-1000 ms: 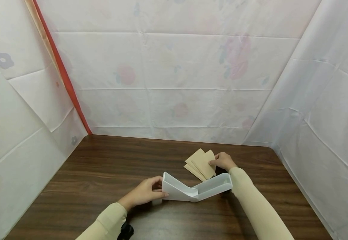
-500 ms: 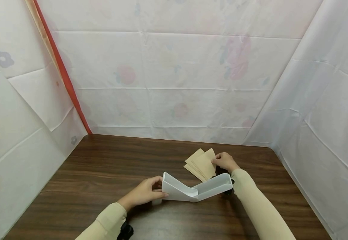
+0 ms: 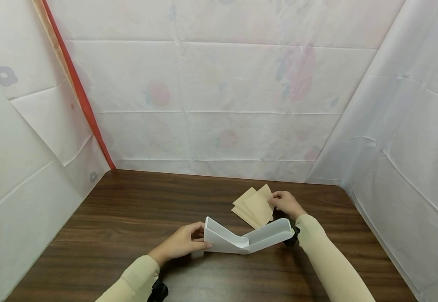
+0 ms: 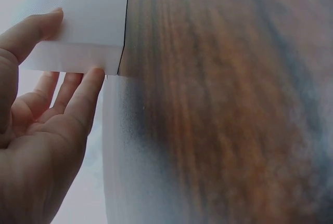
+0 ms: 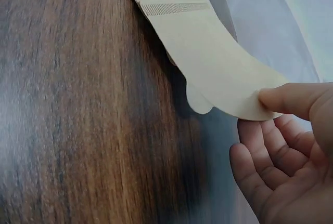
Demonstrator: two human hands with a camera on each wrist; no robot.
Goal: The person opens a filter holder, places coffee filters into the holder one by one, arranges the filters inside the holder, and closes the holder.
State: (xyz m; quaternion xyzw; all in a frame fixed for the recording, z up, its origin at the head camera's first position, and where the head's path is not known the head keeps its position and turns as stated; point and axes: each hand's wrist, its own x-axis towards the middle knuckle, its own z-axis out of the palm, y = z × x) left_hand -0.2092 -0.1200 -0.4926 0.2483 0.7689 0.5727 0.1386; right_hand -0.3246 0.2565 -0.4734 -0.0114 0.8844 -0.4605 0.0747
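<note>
A white V-shaped holder [image 3: 224, 241] with raised walls stands on the table. My left hand [image 3: 182, 242] grips its left end; in the left wrist view the thumb [image 4: 49, 25] lies on one face and the fingertips touch the end wall. Just behind the holder, several tan paper coffee filters [image 3: 246, 216] lie fanned out, their crimped seams showing in the right wrist view. My right hand [image 3: 287, 204] pinches the curved edge of the top coffee filter [image 5: 229, 78] between thumb and fingers. That filter bends upward toward the hand. The holder hides the near edge of the pile.
Dark wood-grain table [image 3: 139, 201] under everything. Pale printed sheets [image 3: 203, 84] hang behind it and along both sides, with a red strip [image 3: 83, 96] at the left corner. Black wrist camera mounts [image 3: 158, 290] sit beneath the sleeves.
My right hand has shifted slightly to the right, drawing the top coffee filter a little up and right from the others. The left hand and the holder have stayed in place.
</note>
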